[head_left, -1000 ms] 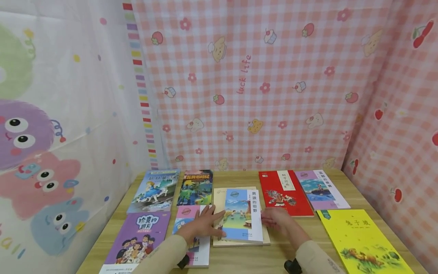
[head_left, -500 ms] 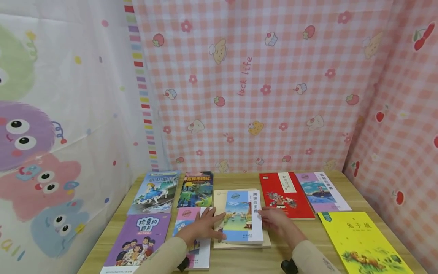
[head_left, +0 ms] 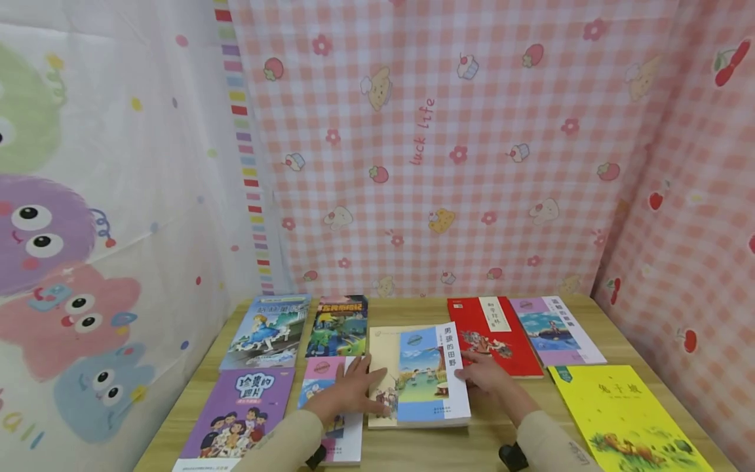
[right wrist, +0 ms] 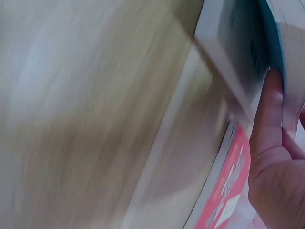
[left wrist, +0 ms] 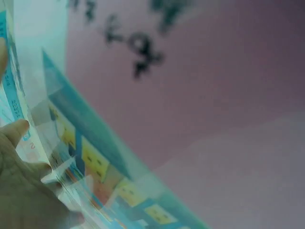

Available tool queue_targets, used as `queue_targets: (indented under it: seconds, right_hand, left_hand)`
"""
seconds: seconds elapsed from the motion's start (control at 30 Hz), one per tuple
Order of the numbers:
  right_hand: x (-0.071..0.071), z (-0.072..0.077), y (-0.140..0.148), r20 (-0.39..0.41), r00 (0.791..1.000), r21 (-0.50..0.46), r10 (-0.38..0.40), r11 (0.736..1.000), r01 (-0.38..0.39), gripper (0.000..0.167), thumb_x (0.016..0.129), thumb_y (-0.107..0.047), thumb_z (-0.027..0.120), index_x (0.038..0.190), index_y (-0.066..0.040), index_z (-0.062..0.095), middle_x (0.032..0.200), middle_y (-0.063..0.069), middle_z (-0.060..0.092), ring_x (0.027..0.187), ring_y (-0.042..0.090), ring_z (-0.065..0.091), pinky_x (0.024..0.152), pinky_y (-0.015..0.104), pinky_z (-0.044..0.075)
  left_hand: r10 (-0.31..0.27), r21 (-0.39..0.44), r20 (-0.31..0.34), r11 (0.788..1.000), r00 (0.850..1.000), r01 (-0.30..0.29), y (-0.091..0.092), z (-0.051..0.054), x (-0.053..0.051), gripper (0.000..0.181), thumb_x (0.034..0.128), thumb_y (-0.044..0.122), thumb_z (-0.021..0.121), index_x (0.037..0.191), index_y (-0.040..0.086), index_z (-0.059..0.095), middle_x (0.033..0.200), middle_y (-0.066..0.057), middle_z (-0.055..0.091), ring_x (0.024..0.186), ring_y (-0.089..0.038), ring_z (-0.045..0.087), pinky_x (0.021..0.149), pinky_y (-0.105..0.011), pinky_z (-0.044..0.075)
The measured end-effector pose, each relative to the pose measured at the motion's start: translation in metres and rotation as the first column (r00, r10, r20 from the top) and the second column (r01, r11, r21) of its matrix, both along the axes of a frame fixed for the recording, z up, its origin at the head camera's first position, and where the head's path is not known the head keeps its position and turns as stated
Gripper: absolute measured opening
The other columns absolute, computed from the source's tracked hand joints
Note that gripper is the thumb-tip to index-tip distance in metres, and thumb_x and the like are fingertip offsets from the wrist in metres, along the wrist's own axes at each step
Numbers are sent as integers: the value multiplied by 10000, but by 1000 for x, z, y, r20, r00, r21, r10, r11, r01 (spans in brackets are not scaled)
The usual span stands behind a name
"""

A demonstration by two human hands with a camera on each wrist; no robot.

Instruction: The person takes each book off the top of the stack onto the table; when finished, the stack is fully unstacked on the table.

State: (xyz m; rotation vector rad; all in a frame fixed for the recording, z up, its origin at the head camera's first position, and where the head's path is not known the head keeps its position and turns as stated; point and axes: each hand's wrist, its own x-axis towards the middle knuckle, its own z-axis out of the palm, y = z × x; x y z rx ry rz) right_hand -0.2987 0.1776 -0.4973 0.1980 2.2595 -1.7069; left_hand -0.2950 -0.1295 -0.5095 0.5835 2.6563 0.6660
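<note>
A blue-and-white storybook (head_left: 421, 383) lies over the right part of a cream book (head_left: 385, 347) at the front middle of the table. My right hand (head_left: 485, 380) pinches the blue-and-white book by its right edge; in the right wrist view its thumb and fingers (right wrist: 268, 138) lie on either side of the pages. Across a pink-and-blue book (head_left: 347, 451) reaches my left hand (head_left: 349, 393), fingers spread, touching the left edge of the cream book. The left wrist view shows this hand (left wrist: 24, 191) beside blurred, glossy covers.
On the wooden table (head_left: 513, 446) lie a blue book (head_left: 268, 331), a green dinosaur book (head_left: 337, 328) and a purple book (head_left: 242, 413) at left. At right are a red book (head_left: 492, 337), a lilac book (head_left: 554, 331) and a yellow book (head_left: 625, 416). Patterned curtains (head_left: 436, 144) stand behind.
My right hand has moved slightly right, taking the blue-and-white book with it, its right edge tilting a little. More of the cream book shows at left. The left hand stays put.
</note>
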Motion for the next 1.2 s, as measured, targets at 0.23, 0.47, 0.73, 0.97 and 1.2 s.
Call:
queue_targets:
  seconds: [0.23, 0.47, 0.73, 0.97, 1.2]
  right_hand:
    - [-2, -2, 23, -32, 999, -68, 42, 997, -44, 636, 935, -3, 618, 1501, 60, 335, 1200, 237, 612, 954, 330, 669, 815, 486, 566]
    - [9, 10, 44, 21, 989, -49, 146, 988, -145, 802, 886, -1, 672, 1553, 6, 228, 1251, 230, 551, 976, 326, 636, 823, 493, 563]
    - [12, 9, 59, 79, 981, -80, 179, 982, -173, 905, 862, 14, 691, 1589, -89, 161, 1259, 209, 539, 982, 321, 628, 813, 480, 566]
    - [15, 8, 77, 72, 979, -128, 189, 976, -179, 870, 906, 14, 636, 1591, -76, 108, 1327, 255, 516, 1003, 320, 636, 849, 489, 556]
    - [18, 8, 92, 78, 968, -171, 238, 960, -223, 892, 921, 2, 623, 1593, -80, 42, 1389, 278, 460, 1033, 328, 628, 873, 490, 547]
  left_hand:
    - [50, -66, -1, 997, 999, -50, 3, 9, 4, 904, 809, 538, 770, 1551, 215, 368, 1639, -191, 76, 1486, -433, -6, 1117, -692, -24]
    - [52, -117, -8, 992, 999, -52, 6, 9, 1, 918, 803, 573, 756, 1556, 235, 355, 1644, -174, 74, 1490, -420, 6, 1130, -676, -6]
    - [48, -121, -15, 991, 999, -49, 8, 11, 3, 921, 797, 564, 767, 1553, 226, 364, 1641, -182, 84, 1490, -424, 17, 1129, -679, -1]
    - [47, -127, -20, 991, 999, -49, 9, 10, 5, 928, 794, 578, 759, 1555, 228, 359, 1641, -180, 89, 1490, -423, 23, 1132, -675, 9]
    - [45, -117, -10, 992, 999, -46, 6, 11, 5, 922, 797, 559, 767, 1554, 222, 361, 1640, -184, 89, 1490, -425, 15, 1129, -679, 7]
